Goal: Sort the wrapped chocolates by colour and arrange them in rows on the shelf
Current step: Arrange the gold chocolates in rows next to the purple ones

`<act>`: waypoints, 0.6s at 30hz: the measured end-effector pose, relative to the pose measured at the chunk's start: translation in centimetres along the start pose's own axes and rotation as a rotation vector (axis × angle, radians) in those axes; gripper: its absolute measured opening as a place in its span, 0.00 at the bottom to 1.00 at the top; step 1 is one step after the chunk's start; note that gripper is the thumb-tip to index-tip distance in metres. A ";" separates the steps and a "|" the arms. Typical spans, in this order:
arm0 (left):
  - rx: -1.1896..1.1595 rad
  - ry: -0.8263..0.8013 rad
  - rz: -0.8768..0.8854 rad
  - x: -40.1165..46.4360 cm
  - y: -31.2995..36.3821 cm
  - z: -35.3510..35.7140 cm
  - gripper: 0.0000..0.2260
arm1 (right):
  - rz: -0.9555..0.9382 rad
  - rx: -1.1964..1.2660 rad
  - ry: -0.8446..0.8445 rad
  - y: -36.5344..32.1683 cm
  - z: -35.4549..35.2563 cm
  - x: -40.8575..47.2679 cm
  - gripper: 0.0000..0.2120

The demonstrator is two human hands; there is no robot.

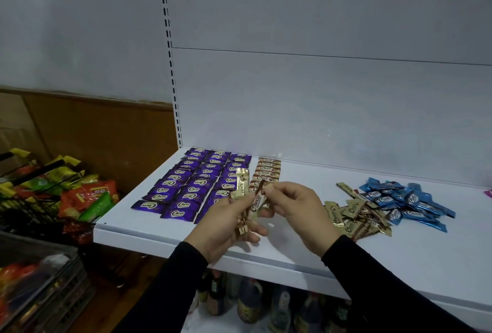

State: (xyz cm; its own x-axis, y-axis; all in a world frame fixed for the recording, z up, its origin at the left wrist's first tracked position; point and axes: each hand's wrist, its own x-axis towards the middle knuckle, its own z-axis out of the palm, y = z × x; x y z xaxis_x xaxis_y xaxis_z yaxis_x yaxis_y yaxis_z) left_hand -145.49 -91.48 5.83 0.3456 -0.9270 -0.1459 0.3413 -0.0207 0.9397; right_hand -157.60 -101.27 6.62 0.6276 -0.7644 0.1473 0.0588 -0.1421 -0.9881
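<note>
Gold chocolates (243, 189) were gripped in the left hand (226, 229) above the shelf (292, 253), and one gold piece (259, 201) was pinched by the right hand (298, 207). Purple chocolates (191, 186) were laid in rows behind; blue chocolates (404, 199) were heaped at the right.

"Choco" in white script on a dark oval reads on the purple wrappers (183, 189), laid in rows at centre-left of the frame; smaller print under the logo too small to read. Same "Choco" on the gold wrappers in the column (268, 170) just right of the purple rows. "Choco" also on the gold wrapper (241, 186) held up by the left hand (226, 229), text running vertically. Gold pile (354, 215) at centre-right: "Choco" legible on several pieces. Blue pile (404, 201) at right: "Choco" on white-and-dark ovals. Snack bags (90, 194) at left edge: red label print, unreadable. Bottles (250, 306) at bottom: labels blurred.
</note>
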 end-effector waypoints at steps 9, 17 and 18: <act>0.095 0.536 0.273 1.2 0.2 -4.8 0.15 | -0.451 -0.970 0.167 1.5 -1.6 0.8 0.08; 0.032 0.615 0.394 1.9 0.2 -5.9 0.15 | -0.474 -1.218 -0.185 3.1 -0.7 1.5 0.12; 0.030 0.613 0.392 2.0 0.3 -5.9 0.15 | -0.454 -1.225 -0.237 3.0 -0.8 1.9 0.12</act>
State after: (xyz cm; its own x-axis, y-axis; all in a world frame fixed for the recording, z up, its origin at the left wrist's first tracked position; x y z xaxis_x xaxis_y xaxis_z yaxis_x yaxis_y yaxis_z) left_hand -139.55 -91.13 3.95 0.8679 -0.4925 0.0644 0.0711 0.2515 0.9652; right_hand -156.80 -103.64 3.95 0.8651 -0.3888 0.3168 -0.3566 -0.9210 -0.1567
